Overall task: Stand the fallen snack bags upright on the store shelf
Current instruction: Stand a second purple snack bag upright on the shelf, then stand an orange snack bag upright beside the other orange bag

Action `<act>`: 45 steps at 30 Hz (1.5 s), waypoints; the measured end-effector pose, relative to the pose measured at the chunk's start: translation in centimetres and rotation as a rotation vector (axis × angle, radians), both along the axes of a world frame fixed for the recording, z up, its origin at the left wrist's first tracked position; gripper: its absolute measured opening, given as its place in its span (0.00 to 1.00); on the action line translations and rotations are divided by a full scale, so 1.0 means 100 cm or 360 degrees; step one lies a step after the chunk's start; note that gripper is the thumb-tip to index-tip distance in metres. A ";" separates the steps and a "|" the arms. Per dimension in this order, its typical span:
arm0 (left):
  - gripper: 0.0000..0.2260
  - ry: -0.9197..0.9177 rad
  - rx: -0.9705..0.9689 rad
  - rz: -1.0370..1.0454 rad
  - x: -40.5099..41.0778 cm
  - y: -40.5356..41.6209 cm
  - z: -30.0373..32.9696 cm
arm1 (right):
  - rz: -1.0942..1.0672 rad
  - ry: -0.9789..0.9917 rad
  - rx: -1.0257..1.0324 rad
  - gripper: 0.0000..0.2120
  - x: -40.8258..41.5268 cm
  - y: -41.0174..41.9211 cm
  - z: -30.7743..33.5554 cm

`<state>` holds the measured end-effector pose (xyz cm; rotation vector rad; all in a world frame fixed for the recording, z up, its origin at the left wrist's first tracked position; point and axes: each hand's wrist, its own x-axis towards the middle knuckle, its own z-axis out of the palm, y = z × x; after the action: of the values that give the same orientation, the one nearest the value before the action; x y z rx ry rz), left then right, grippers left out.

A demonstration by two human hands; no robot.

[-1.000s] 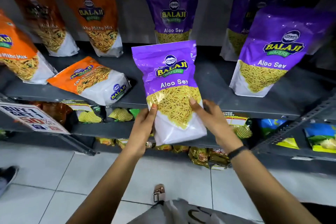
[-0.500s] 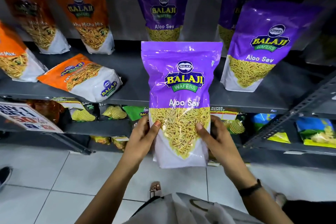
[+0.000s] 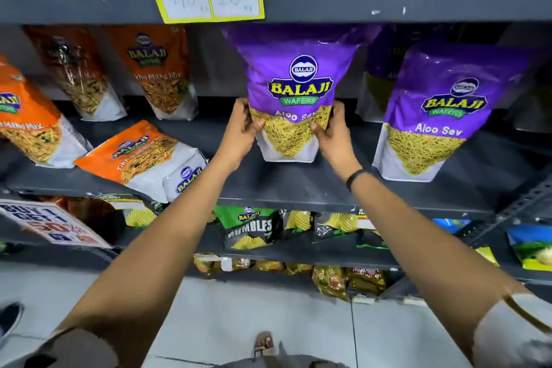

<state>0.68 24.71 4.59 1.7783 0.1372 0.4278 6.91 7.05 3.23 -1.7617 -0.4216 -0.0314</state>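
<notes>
I saw both hands gripping one purple snack bag (image 3: 294, 89) by its lower sides: the left hand (image 3: 242, 131) wrapped its left edge, the right hand (image 3: 334, 134) its right edge, thumbs pressed onto the front. The bag stood upright with its base on the grey shelf (image 3: 298, 185). Just right of it stood another purple bag (image 3: 442, 110). To the left, an orange bag (image 3: 143, 155) lay fallen on its back.

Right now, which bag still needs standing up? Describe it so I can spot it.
Look at the grey middle shelf, left of the purple Aloo Sev bag held by both hands. The fallen orange bag lies flat there on its back, while its orange neighbours stand.
</notes>
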 end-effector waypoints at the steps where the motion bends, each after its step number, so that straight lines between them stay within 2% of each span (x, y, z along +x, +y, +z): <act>1: 0.13 0.0047 -0.0005 0.0004 0.007 0.004 -0.008 | -0.0020 0.0057 -0.0033 0.20 0.005 0.005 -0.007; 5: 0.15 0.0314 0.0059 0.0047 0.017 0.011 -0.054 | -0.0052 0.0218 -0.0284 0.17 0.003 0.012 -0.043; 9: 0.15 0.0380 0.0087 0.0137 0.016 0.013 -0.060 | -0.0084 0.0241 -0.0217 0.19 0.003 0.014 -0.049; 12: 0.18 0.0172 0.0195 0.0385 0.001 0.006 -0.052 | -0.0445 -0.0035 0.0047 0.18 -0.014 0.011 -0.052; 14: 0.18 -0.0127 0.0209 0.0678 -0.021 -0.001 -0.041 | -0.0717 -0.0275 0.0135 0.13 -0.035 0.012 -0.052; 15: 0.16 -0.0281 0.0187 0.0808 -0.033 -0.003 -0.034 | -0.0708 -0.0366 0.0148 0.11 -0.048 0.016 -0.048; 18: 0.14 -0.0557 0.0212 0.1256 -0.069 0.008 -0.022 | -0.0259 -0.0689 0.0044 0.06 -0.087 0.045 -0.035; 20: 0.14 -0.0618 0.0167 0.1488 -0.088 0.027 -0.020 | 0.0058 -0.0905 -0.0046 0.07 -0.100 0.075 -0.025; 22: 0.15 -0.0597 0.0029 0.1720 -0.100 0.052 -0.020 | 0.0264 -0.0952 -0.0125 0.08 -0.099 0.111 -0.011; 25: 0.18 -0.0345 -0.0317 0.2007 -0.113 0.088 -0.028 | 0.0405 -0.0775 -0.0220 0.09 -0.081 0.168 0.005; 27: 0.21 0.0120 -0.0602 0.2120 -0.121 0.109 -0.041 | 0.0432 -0.0556 -0.0305 0.09 -0.063 0.204 0.008; 29: 0.25 0.0485 -0.0923 0.2061 -0.125 0.130 -0.053 | 0.0421 -0.0316 -0.0450 0.09 -0.048 0.236 0.008; 32: 0.18 0.0521 -0.1399 0.1706 -0.121 0.149 -0.065 | 0.0498 0.0018 -0.0921 0.15 -0.030 0.266 0.002; 34: 0.11 0.0519 -0.1517 0.1437 -0.119 0.156 -0.069 | 0.0699 0.0248 -0.1305 0.20 -0.026 0.275 -0.006; 35: 0.09 0.0526 -0.1550 0.1343 -0.119 0.156 -0.068 | 0.0763 0.0357 -0.1373 0.18 -0.024 0.273 -0.011; 37: 0.08 0.0582 -0.1595 0.1208 -0.121 0.158 -0.063 | 0.0766 0.0662 -0.1309 0.15 -0.022 0.272 -0.024; 39: 0.10 0.0678 -0.1637 0.1086 -0.123 0.160 -0.057 | 0.0679 0.0908 -0.1017 0.27 -0.019 0.268 -0.041; 41: 0.14 0.0759 -0.1616 0.1011 -0.126 0.163 -0.054 | 0.0641 0.1010 -0.0779 0.31 -0.023 0.265 -0.045; 44: 0.05 0.0768 -0.1498 0.0895 -0.133 0.172 -0.055 | 0.0550 0.1127 -0.0658 0.27 -0.038 0.258 -0.047; 45: 0.06 0.0760 -0.1458 0.0854 -0.137 0.176 -0.055 | 0.0525 0.1123 -0.0627 0.30 -0.042 0.256 -0.048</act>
<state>-12.99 42.27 -0.96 0.8785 0.9975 0.2366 2.67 32.62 -1.59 -1.9205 -0.1953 0.9345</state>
